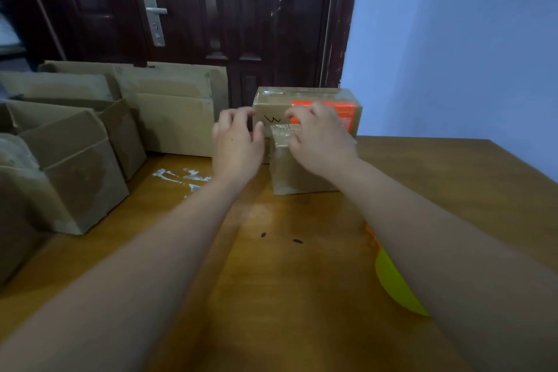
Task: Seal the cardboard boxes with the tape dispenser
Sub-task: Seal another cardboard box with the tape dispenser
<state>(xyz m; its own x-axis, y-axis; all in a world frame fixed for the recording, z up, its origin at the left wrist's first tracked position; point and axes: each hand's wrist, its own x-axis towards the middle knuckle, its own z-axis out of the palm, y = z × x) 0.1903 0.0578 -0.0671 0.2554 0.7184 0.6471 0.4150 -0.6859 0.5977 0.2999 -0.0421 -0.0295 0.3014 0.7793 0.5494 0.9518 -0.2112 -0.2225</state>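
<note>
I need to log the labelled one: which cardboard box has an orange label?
The larger brown cardboard box directly behind the small taped cardboard box under the right hand. That one and the cardboard boxes at left are plain brown.

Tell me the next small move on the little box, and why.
Probably rub the right hand along the tape on top of the small box: its fingers rest there, while the left hand hovers beside it, holding nothing.

Place: a room in a home, used for packing
Signs: dark panelled door (193, 9), pale blue wall (453, 39), wooden bench (271, 266), stacked cardboard boxes (75, 160)
</note>
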